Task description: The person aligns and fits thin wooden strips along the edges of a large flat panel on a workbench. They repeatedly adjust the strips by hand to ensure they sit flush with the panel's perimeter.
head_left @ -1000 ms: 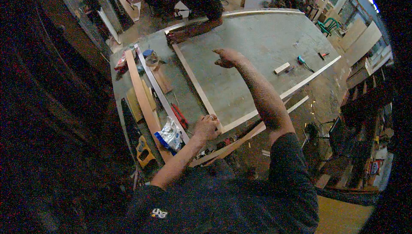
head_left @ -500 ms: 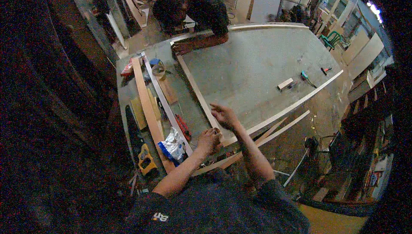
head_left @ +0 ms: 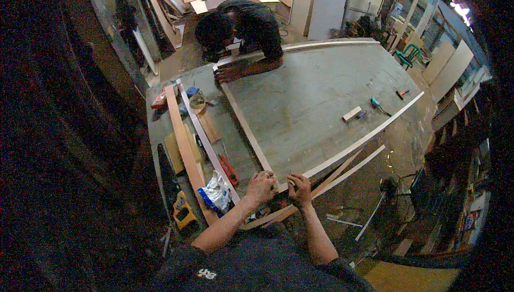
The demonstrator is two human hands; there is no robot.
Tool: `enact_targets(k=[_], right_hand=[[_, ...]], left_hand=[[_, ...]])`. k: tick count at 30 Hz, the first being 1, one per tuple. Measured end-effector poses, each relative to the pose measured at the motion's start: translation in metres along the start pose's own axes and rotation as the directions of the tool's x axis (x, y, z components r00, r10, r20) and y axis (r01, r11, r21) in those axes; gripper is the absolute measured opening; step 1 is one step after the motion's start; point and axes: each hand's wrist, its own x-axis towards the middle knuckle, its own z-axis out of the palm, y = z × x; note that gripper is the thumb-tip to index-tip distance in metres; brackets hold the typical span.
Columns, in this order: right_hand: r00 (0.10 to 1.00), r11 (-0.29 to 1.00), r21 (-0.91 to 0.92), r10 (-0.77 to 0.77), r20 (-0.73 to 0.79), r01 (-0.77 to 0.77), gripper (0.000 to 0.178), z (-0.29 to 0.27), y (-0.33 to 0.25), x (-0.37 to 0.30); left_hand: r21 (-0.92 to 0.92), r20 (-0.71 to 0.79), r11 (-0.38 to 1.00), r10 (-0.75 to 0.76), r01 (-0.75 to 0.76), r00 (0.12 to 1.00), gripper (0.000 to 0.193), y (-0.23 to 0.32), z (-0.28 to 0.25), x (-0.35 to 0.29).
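Pale wooden strips frame a large grey panel [head_left: 321, 94]. My left hand [head_left: 261, 187] is closed around the near end of the cross strip [head_left: 247, 127], at the near left corner. Just right of that corner, my right hand [head_left: 300, 190] has its fingers curled over the end of the long front strip [head_left: 364, 141]. The joint between the two strips lies between my hands, with part of it covered by my fingers. Across the panel a person [head_left: 251, 29] bends low, a hand [head_left: 225, 72] resting on the far end of the cross strip.
Left of the cross strip lie long boards [head_left: 184, 147], a yellow-handled saw [head_left: 183, 211], a red tool [head_left: 227, 170], a silver-blue bag [head_left: 215, 193] and a clear tape roll [head_left: 197, 102]. A small wood block [head_left: 352, 114], a teal tool [head_left: 377, 104] and a hammer [head_left: 401, 94] rest on the panel.
My right hand has come down from above the cross strip to the front strip beside the corner. My left hand stays at the corner.
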Motion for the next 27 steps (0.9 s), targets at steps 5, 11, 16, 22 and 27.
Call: enact_targets(k=[5,11,16,22,27], right_hand=[[1.0,0.999,0.046,-0.007,-0.023,0.008,0.028,0.003,0.004,-0.001],[0.999,0.998,0.033,0.05,0.012,-0.05,0.024,0.001,0.002,0.0],[0.999,0.999,0.017,0.033,0.011,-0.033,0.022,0.001,0.004,-0.001],[0.999,0.998,0.062,0.03,0.017,-0.031,0.026,0.003,0.009,-0.001],[0.999,0.998,0.039,0.043,0.021,-0.044,0.029,0.003,0.011,-0.001]], left_hand=[[0.016,0.031,1.0,-0.012,0.011,0.999,0.039,0.001,-0.001,0.001],[-0.019,0.062,0.999,-0.033,0.034,0.998,0.038,0.002,-0.001,0.0],[-0.002,0.004,1.0,-0.01,0.01,1.0,0.036,0.001,0.005,-0.002],[0.007,0.024,1.0,-0.006,0.006,1.0,0.036,-0.004,0.011,0.0],[0.001,0.053,1.0,-0.021,0.021,0.998,0.038,-0.005,0.011,0.001]])
